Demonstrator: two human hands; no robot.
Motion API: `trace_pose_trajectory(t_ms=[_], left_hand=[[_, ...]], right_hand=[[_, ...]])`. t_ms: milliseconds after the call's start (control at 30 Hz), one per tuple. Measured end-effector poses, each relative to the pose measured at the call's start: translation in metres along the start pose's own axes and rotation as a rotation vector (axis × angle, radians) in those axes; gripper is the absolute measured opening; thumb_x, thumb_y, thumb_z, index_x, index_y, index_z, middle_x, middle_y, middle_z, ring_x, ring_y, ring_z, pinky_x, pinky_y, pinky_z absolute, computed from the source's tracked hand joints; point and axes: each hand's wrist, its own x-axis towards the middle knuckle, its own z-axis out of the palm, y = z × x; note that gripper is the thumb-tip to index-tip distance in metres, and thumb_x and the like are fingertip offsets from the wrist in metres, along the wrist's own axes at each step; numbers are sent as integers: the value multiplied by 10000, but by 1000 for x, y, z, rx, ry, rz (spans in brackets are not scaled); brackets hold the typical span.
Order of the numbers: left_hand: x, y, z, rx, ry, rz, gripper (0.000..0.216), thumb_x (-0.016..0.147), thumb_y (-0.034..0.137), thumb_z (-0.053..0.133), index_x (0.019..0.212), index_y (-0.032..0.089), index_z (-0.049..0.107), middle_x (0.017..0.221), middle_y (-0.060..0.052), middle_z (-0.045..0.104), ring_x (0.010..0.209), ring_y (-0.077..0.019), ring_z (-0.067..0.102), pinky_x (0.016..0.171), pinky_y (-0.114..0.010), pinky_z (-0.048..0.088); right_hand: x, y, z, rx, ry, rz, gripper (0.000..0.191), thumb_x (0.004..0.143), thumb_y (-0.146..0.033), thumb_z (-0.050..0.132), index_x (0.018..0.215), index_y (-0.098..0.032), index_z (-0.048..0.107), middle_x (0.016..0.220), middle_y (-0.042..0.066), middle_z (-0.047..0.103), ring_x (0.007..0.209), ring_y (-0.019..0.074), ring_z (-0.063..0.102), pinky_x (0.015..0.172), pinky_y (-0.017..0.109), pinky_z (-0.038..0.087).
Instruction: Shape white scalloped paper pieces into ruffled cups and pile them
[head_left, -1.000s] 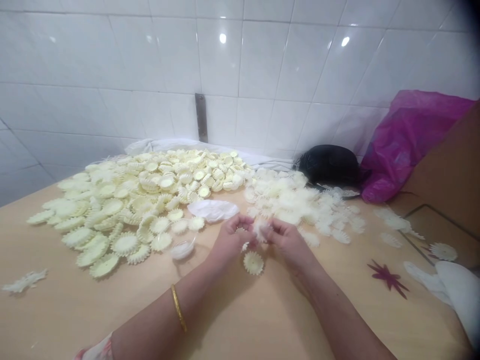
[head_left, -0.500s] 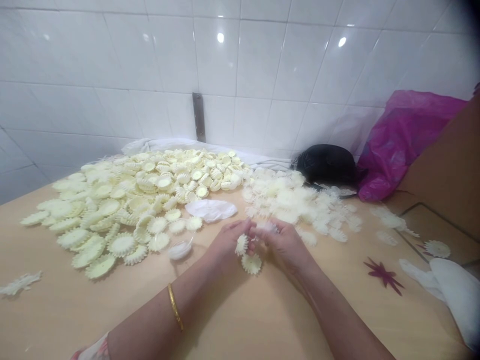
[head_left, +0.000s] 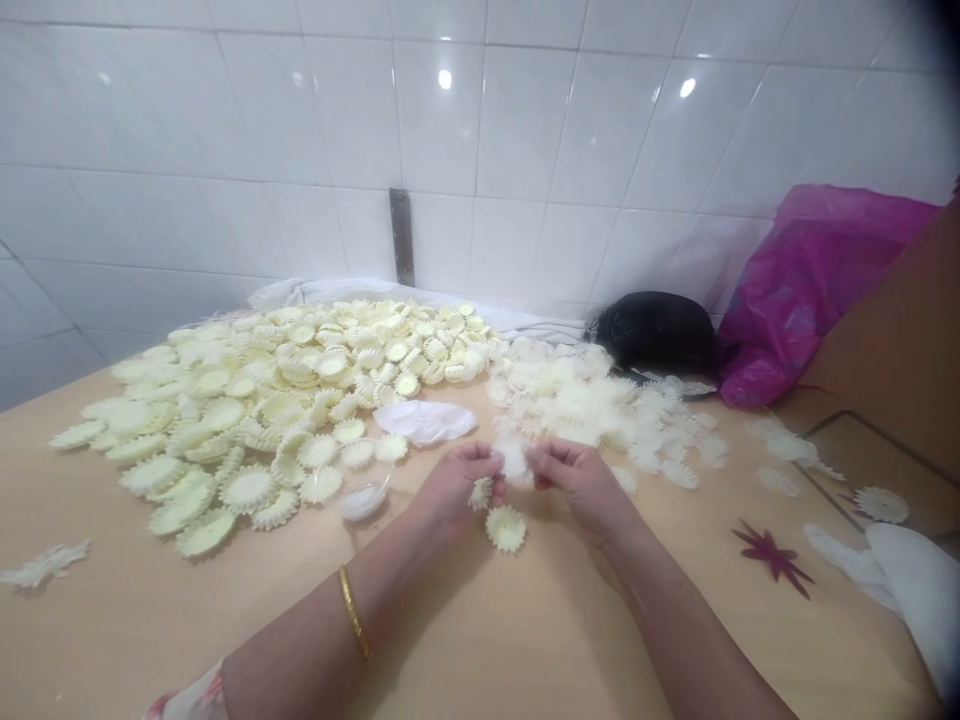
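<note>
Between my two hands a thin whitish scalloped disc is stretched upright. My left hand, with a gold bangle on its wrist, pinches the disc's left edge between thumb and finger. A small pale yellow frilled disc also shows at its lower fingers. The right edge of the whitish disc sits in the pinch of my right hand. Just below my hands is another pale yellow frilled disc; whether it rests on the table or hangs, I cannot tell.
A large heap of yellow frilled discs covers the table's left. Thin whitish discs are piled behind my right hand. Nearby are a small clear dish, white cloth, black pouch, magenta bag and maroon star-shaped cutout.
My hands have drawn slightly apart, and the whitish disc now shows spread between them. The yellow disc at my left fingers is more hidden. The view has shifted slightly.
</note>
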Motion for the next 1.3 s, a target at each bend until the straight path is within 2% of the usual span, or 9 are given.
trace_pose_trajectory(t_ms=[300, 533, 600, 733, 800, 933, 1067, 1200, 1300], left_hand=[[-2, 5, 2, -6, 196, 38, 150, 664, 90, 591, 641, 153, 458, 507, 26, 483, 432, -58, 444, 441, -170, 340], [-6, 2, 8, 67, 74, 76, 147, 610, 103, 635, 621, 142, 494, 486, 19, 499, 426, -73, 448, 436, -194, 335], [-7, 3, 10, 71, 78, 63, 123, 626, 114, 627, 638, 142, 508, 484, 16, 501, 413, -74, 441, 436, -202, 335], [-8, 6, 11, 56, 147, 42, 97, 675, 127, 601, 660, 144, 506, 507, 11, 496, 412, -70, 430, 431, -202, 317], [-7, 7, 10, 37, 183, 65, 107, 701, 137, 587, 649, 144, 493, 524, 10, 490, 431, -64, 428, 445, -198, 323], [-3, 7, 6, -16, 238, 132, 119, 706, 150, 586, 645, 157, 485, 544, 16, 480, 465, -59, 432, 474, -193, 338], [1, 4, 1, 12, 259, 182, 134, 709, 182, 585, 633, 164, 477, 540, 17, 483, 466, -64, 439, 477, -198, 340], [2, 3, 0, 69, 243, 208, 131, 696, 186, 594, 623, 159, 490, 539, 11, 496, 462, -69, 446, 470, -200, 338], [1, 3, 2, 73, 237, 212, 133, 681, 179, 608, 611, 154, 498, 536, 13, 492, 459, -69, 443, 469, -203, 336]], right_hand=[[3, -4, -11, 134, 160, -13, 367, 607, -457, 685, 510, -193, 450, 541, -46, 409, 547, 105, 397, 556, 239, 344], [-3, -3, 1, 12, -45, -26, 245, 655, -392, 665, 633, -185, 534, 621, -27, 504, 595, 116, 449, 586, 252, 364], [-1, -4, -2, -93, 37, -91, 214, 691, -382, 620, 680, -191, 526, 624, -21, 502, 603, 131, 469, 596, 270, 376], [7, -4, -24, -535, 424, -254, 250, 683, -314, 595, 904, -203, 559, 884, 57, 561, 793, 208, 512, 695, 342, 387], [8, -4, -33, -729, 493, -306, 177, 695, -282, 566, 848, -197, 593, 950, 83, 566, 848, 232, 506, 731, 367, 373], [1, -5, -25, -726, 85, -276, 106, 730, -277, 540, 708, -204, 614, 742, 40, 604, 720, 196, 524, 675, 335, 369], [-11, -5, -3, -776, -276, -221, 148, 662, -251, 614, 806, -216, 624, 789, 29, 603, 771, 202, 504, 657, 310, 348], [-17, -4, 8, -862, -374, -220, 132, 648, -119, 549, 729, -212, 596, 736, 9, 576, 736, 173, 473, 633, 280, 316], [-16, -5, 9, -782, -269, -231, 93, 705, -145, 507, 642, -203, 542, 703, -1, 553, 710, 155, 470, 621, 268, 315]])
